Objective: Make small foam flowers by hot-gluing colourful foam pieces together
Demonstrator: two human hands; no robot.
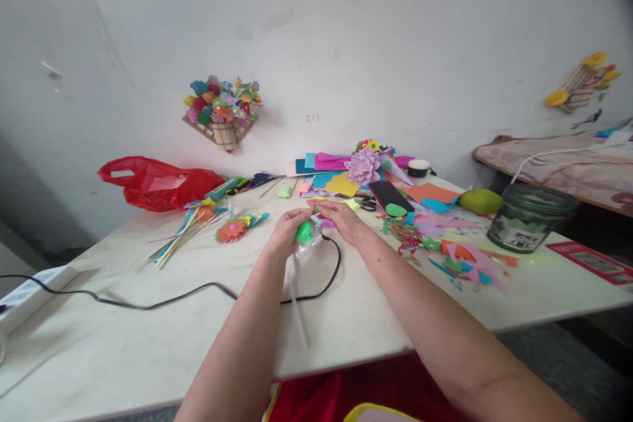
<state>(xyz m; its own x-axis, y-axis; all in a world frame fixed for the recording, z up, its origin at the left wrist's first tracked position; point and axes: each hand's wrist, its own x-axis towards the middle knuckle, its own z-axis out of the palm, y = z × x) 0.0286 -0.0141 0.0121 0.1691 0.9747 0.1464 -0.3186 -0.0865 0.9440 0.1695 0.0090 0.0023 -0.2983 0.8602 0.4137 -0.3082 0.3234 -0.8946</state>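
Both of my hands meet above the middle of the table. My left hand (pixel 288 232) is closed around a bright green lump (pixel 305 232), with crinkled clear plastic (pixel 307 250) showing just below it. The fingers of my right hand (pixel 347 221) come together against the left fingertips, and what they pinch is too small to make out. Under the hands, a black cable (pixel 338 264) ends near the plastic. A translucent stick (pixel 297 313), like a glue stick, points toward me from the same spot; what it joins is hidden.
Left of my hands lie foam flowers (pixel 232 229), thin sticks (pixel 180 241) and a red plastic bag (pixel 155 186). Colored sheets (pixel 341 182), scissors (pixel 366 203) and a dark phone (pixel 390 198) lie behind. Paper scraps (pixel 469 260) and a glass jar (pixel 531 217) stand right; a power strip (pixel 37 297), far left.
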